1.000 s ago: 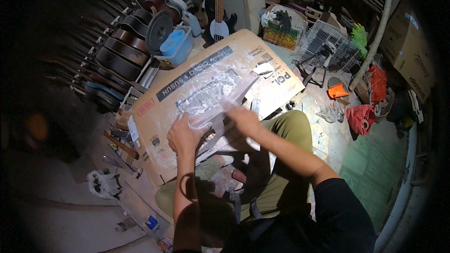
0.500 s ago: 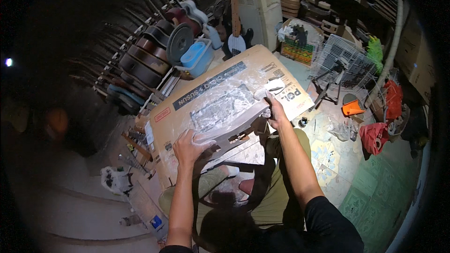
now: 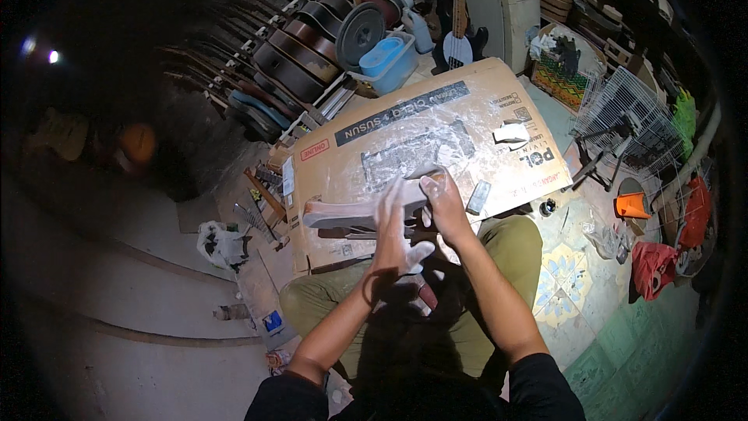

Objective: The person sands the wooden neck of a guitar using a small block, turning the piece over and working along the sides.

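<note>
A dust-covered wooden piece, apparently a guitar body seen edge-on (image 3: pixel 343 215), is held above the cardboard in front of my lap. My right hand (image 3: pixel 446 204) is closed around its right end. My left hand (image 3: pixel 396 222) lies along its edge close to the right hand, fingers stretched out and thumb apart, with pale dust on the skin. Bare brown wood shows at the piece's left end. To the right of my right hand, a grey block (image 3: pixel 478 197) rests on the cardboard. Beyond it lies a folded white sheet (image 3: pixel 510 133).
The dusty cardboard (image 3: pixel 327 175) spreads before my knees. Several guitars (image 3: pixel 292 58) stand in a rack at the far left, near a blue tub (image 3: pixel 389 66). A wire cage (image 3: pixel 631 113), an orange scoop (image 3: pixel 633 205) and a red bag (image 3: pixel 653 269) lie to the right.
My left hand has moved from the piece's left end to beside my right hand. The piece has turned and shifted left over the cardboard. The whole view has swung left.
</note>
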Available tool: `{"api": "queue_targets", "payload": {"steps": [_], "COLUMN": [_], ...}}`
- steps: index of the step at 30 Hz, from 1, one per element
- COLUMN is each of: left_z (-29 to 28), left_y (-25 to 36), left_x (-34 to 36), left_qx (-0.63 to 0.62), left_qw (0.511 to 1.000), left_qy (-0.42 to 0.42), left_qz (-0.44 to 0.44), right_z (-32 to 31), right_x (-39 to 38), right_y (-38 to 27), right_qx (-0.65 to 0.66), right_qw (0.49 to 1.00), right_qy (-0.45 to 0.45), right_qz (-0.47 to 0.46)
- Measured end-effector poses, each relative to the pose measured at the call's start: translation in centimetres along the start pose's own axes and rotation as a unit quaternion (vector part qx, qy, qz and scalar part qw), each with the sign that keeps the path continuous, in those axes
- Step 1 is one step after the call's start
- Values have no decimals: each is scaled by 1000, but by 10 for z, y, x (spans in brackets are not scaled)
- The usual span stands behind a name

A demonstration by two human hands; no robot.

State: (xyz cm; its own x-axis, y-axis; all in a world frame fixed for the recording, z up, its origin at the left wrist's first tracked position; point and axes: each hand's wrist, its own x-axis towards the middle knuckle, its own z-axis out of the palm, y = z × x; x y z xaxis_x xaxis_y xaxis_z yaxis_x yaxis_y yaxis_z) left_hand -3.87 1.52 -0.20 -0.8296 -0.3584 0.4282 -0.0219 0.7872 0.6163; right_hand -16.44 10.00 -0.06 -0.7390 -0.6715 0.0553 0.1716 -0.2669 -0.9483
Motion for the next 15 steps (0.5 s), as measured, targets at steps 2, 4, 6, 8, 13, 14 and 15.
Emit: {"api": "queue_targets", "payload": {"steps": [2, 4, 6, 8, 13, 14, 15], "left_z": [-1, -8, -28, -59, -98, -85, -69], "left_y": [0, -14, -39, -68, -90, -86, -82], "left_x": [-3, -9, -23, -43, -62, -65, -67], "left_qx": [-26, 51, 201, 330, 247, 276, 306], "left_qw": [999, 998, 977, 938, 941, 936, 929], "left_qy": [4, -1, -59, -67, 89, 101, 112], "left_qz": [28, 44, -36, -78, -215, -196, -176], "right_z": [16, 17, 13, 14, 27, 30, 34], "right_x": [-8, -10, -6, -6, -17, -18, -19], "right_y": [-10, -10, -8, -4, -7, -6, -6], "right_qx": [7, 18, 16, 27, 61, 49, 37], "right_qw": [999, 999, 999, 999, 997, 998, 998], "right_qy": [7, -1, -13, -36, -47, -44, -42], "right_qz": [-32, -27, -25, -21, 21, 10, 0]}}
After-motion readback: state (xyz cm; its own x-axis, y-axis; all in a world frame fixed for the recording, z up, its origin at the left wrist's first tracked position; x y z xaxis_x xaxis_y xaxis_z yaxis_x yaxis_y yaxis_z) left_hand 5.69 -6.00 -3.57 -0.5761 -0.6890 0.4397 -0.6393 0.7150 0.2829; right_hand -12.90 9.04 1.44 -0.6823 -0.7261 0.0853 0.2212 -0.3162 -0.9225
